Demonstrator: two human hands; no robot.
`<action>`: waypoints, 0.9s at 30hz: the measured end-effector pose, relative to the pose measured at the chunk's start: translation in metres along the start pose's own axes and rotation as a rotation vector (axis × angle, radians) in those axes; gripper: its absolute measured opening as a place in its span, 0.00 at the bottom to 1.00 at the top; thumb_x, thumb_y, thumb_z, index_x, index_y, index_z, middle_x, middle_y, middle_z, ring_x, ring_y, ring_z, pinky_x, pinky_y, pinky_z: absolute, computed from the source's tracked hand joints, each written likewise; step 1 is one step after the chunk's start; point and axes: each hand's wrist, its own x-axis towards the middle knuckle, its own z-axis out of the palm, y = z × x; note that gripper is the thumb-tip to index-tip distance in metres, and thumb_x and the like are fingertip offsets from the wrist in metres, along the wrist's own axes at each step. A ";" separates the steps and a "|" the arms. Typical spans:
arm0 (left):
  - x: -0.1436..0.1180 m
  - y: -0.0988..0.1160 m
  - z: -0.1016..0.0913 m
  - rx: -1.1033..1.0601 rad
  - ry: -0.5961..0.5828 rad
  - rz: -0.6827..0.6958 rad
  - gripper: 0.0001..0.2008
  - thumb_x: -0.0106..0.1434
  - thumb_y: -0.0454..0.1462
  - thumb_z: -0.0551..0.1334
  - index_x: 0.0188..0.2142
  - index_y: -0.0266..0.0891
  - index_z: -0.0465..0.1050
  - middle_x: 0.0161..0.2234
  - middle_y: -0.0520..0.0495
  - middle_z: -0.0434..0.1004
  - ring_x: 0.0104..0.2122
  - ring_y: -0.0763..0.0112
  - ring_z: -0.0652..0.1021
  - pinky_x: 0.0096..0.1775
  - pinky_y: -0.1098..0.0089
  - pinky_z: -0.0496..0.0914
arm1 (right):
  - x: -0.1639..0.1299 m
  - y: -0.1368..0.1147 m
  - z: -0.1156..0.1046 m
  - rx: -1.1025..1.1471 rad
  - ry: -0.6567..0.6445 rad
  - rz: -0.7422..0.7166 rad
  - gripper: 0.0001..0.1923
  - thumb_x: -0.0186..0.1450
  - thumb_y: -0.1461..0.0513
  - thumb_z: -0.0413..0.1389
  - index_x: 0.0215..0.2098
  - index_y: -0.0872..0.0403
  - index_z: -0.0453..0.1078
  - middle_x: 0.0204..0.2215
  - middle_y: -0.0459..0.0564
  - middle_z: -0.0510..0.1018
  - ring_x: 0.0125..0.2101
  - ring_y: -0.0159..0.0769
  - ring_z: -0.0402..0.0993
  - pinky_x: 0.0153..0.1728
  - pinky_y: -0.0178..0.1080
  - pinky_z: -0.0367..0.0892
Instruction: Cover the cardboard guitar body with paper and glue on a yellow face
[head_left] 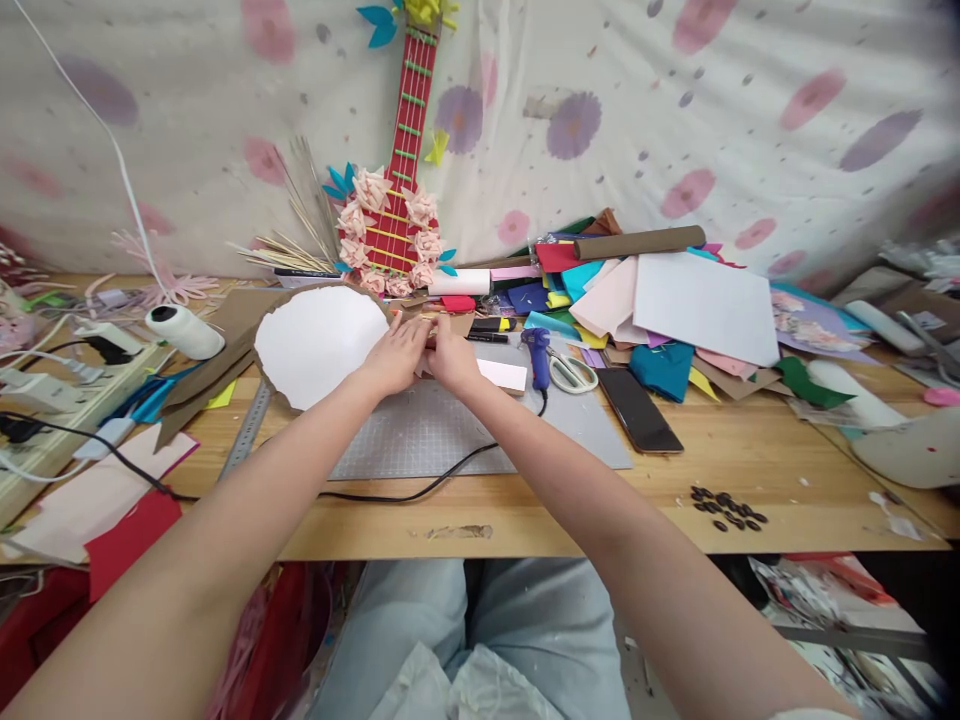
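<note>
A round white-faced cardboard cutout with a ragged brown edge lies at the left of the grey cutting mat. My left hand grips its right side, fingers bent over the brown edge. Close beside it, my right hand is closed, with brown cardboard showing between the two hands. A white strip with a brown edge sticks out right of my right hand; whether it joins the round part is hidden. A purple glue gun and white-handled scissors are just right.
A red paper guitar with pink roses leans at the back. Coloured sheets are heaped back right, near a phone. Small black ovals lie front right. A black cord crosses the mat; a power strip stands left.
</note>
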 end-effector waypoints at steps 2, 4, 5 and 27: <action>0.002 -0.002 0.001 -0.033 -0.034 0.068 0.36 0.47 0.32 0.64 0.56 0.28 0.55 0.55 0.33 0.64 0.56 0.55 0.64 0.61 0.53 0.44 | -0.006 0.002 0.002 0.027 0.005 -0.005 0.22 0.62 0.65 0.45 0.55 0.59 0.51 0.40 0.58 0.77 0.39 0.46 0.73 0.39 0.43 0.65; 0.003 -0.002 0.000 -0.013 -0.045 0.106 0.32 0.48 0.32 0.63 0.53 0.29 0.59 0.50 0.35 0.69 0.53 0.55 0.68 0.61 0.53 0.44 | -0.011 0.004 0.004 0.043 0.010 -0.021 0.22 0.62 0.65 0.44 0.55 0.58 0.50 0.40 0.58 0.76 0.39 0.46 0.73 0.40 0.44 0.65; 0.003 -0.002 -0.002 0.006 -0.041 0.109 0.30 0.48 0.33 0.63 0.52 0.29 0.61 0.48 0.36 0.71 0.52 0.55 0.69 0.60 0.54 0.45 | -0.014 0.005 0.005 0.053 0.014 -0.028 0.23 0.62 0.66 0.44 0.55 0.58 0.50 0.41 0.58 0.76 0.40 0.45 0.73 0.40 0.43 0.65; -0.039 -0.011 -0.013 0.162 0.237 -0.054 0.16 0.57 0.35 0.59 0.47 0.38 0.67 0.42 0.40 0.69 0.47 0.56 0.68 0.55 0.52 0.57 | -0.034 0.079 -0.031 0.049 0.047 -0.043 0.11 0.60 0.62 0.54 0.41 0.53 0.71 0.39 0.49 0.77 0.42 0.38 0.70 0.41 0.37 0.61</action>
